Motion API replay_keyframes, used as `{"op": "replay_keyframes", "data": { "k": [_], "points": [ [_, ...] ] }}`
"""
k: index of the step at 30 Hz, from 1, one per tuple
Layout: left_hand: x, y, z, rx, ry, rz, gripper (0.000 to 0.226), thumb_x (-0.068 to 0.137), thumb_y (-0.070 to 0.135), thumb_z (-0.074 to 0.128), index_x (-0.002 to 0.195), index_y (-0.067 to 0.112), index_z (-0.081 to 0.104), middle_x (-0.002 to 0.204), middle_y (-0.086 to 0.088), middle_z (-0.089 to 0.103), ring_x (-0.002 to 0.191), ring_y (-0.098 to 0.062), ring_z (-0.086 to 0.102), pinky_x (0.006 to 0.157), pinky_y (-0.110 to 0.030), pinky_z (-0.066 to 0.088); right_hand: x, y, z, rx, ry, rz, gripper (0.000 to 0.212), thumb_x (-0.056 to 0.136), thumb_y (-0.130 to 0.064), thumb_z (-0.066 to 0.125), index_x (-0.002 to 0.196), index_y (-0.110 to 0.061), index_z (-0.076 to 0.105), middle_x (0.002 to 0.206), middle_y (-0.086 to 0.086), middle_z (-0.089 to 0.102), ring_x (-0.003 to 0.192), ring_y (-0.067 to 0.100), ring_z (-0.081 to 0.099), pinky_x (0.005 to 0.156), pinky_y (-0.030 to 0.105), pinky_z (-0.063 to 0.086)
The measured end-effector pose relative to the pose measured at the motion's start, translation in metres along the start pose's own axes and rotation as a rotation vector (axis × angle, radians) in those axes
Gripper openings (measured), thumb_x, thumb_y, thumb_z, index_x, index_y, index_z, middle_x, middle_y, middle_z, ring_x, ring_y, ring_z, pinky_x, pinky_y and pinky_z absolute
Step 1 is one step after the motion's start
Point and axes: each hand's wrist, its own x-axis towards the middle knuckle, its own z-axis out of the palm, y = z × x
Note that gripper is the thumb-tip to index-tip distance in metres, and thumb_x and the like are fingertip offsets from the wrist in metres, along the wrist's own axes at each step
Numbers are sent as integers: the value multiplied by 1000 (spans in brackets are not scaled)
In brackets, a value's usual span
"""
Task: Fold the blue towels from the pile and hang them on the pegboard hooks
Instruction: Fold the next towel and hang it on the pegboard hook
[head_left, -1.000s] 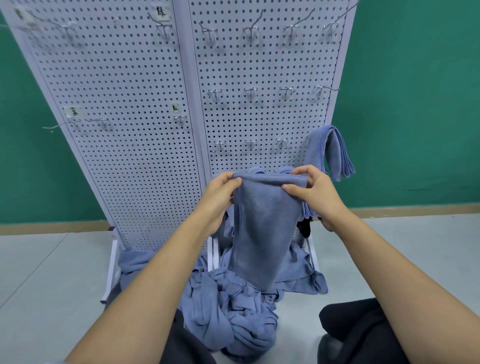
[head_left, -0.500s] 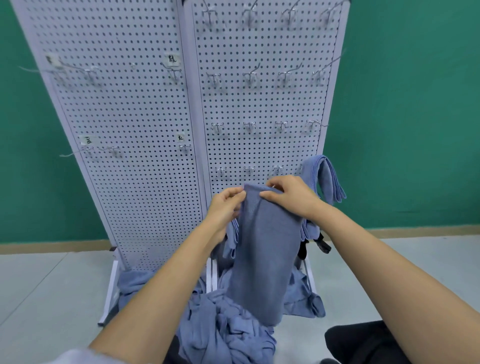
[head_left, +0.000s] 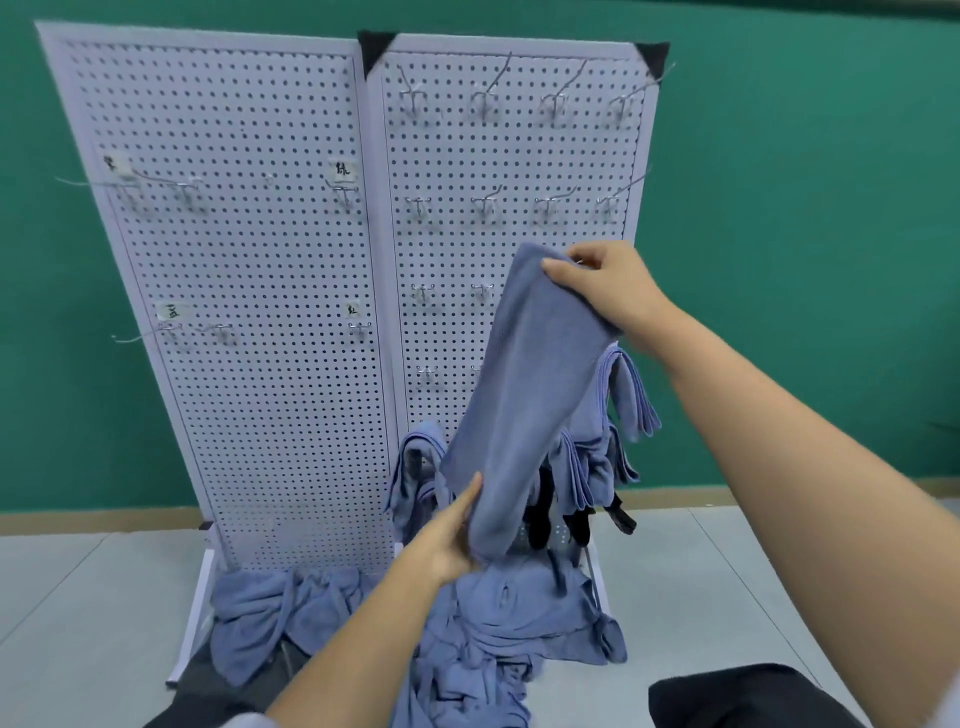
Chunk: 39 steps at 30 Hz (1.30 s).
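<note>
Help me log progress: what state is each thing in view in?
held towel: folded into a strip, not yet hung
right hand: grips its top end
left hand: holds its lower end
hung towels: folded, draped on low right-panel hooks
towel pile: crumpled on the floor, unfolded
upper hooks: bare
</note>
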Motion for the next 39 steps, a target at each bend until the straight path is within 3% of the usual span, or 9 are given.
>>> {"op": "replay_keyframes", "data": {
  "k": [5, 8, 14, 18, 22, 27, 31, 36, 39],
  "points": [
    [1, 31, -14, -115, -64, 55, 28, 82, 27, 69, 94, 2, 72, 91, -17, 72, 73, -30, 71, 62, -38, 60, 1, 53, -23, 183, 139, 181, 49, 84, -36, 63, 82, 12, 52, 74, 8, 44, 70, 17, 38, 63, 31, 32],
    [-3, 64, -31, -88, -36, 110, 26, 81, 25, 69, 98, 5, 66, 92, -13, 70, 75, -30, 70, 58, -40, 59, -12, 97, -23, 385, 181, 456, 29, 95, -28, 56, 83, -1, 59, 83, 10, 62, 74, 20, 56, 59, 29, 49],
    [-28, 128, -54, 45, -2, 208, 35, 76, 19, 69, 107, 4, 63, 87, -13, 70, 71, -25, 69, 65, -39, 60, -42, 149, -3, 687, -48, 865, 24, 95, -31, 54, 96, -9, 61, 67, 6, 71, 54, 19, 68, 44, 29, 52],
    [-42, 148, -68, 104, 19, 246, 33, 75, 21, 67, 102, 2, 63, 83, -16, 70, 66, -25, 69, 61, -38, 60, -47, 152, 17, 814, -249, 828, 18, 94, -12, 53, 105, 1, 61, 85, 13, 73, 72, 20, 72, 57, 32, 58],
    [-50, 162, -87, 243, 66, 292, 20, 85, 19, 60, 98, 4, 64, 82, -13, 72, 69, -23, 71, 57, -36, 59, -42, 162, 31, 743, -334, 807, 36, 87, -9, 59, 121, 5, 56, 111, 18, 69, 95, 26, 69, 74, 33, 60],
    [-56, 171, -111, 552, 181, 391, 23, 95, 22, 55, 104, 4, 65, 98, -10, 73, 81, -16, 71, 63, -25, 55, -32, 163, 39, 580, -436, 765, 37, 90, -19, 62, 121, 1, 60, 103, 11, 70, 77, 16, 69, 62, 24, 56],
    [-60, 182, -123, 588, 144, 431, 25, 96, 23, 52, 112, 8, 64, 105, -7, 73, 91, -17, 70, 68, -26, 56, -22, 156, 45, 605, -455, 662, 44, 85, -21, 64, 124, -2, 58, 119, 14, 66, 97, 21, 65, 85, 32, 55],
    [-71, 207, -121, 418, 106, 613, 27, 97, -2, 42, 108, 11, 62, 93, -4, 73, 77, -12, 70, 65, -22, 58, -2, 151, 46, 788, -383, 502, 85, 41, -34, 96, 117, -12, 64, 113, 12, 68, 90, 21, 66, 80, 29, 58],
    [-73, 208, -124, 416, 92, 605, 43, 96, -11, 32, 97, 14, 67, 86, -2, 74, 70, -14, 68, 58, -23, 57, -4, 148, 48, 765, -328, 532, 26, 83, -11, 70, 108, -12, 68, 106, 20, 54, 83, 30, 49, 66, 28, 58]
  ]
}}
